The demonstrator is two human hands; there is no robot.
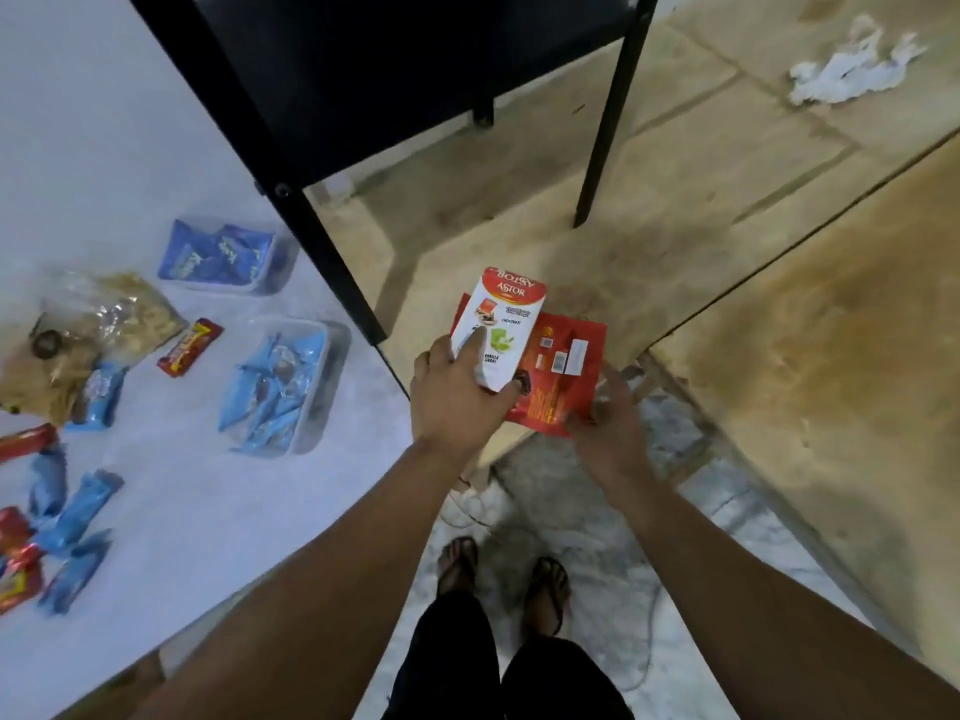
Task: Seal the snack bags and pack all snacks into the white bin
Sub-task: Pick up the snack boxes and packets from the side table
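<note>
Red pouch [563, 376] and white box [501, 330] are sitting in our grip: left hand [457, 392] clutching the box, right hand [605, 423] pinching the pouch. Snacks [270, 387] are waiting on the table [171, 485]; no bin showing, so packing looks barely begun.

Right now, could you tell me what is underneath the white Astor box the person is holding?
A flat red snack packet lies under the white Astor box, sticking out to the right, where the right hand pinches it. The left hand grips the box. The packet's left part is covered.
</note>
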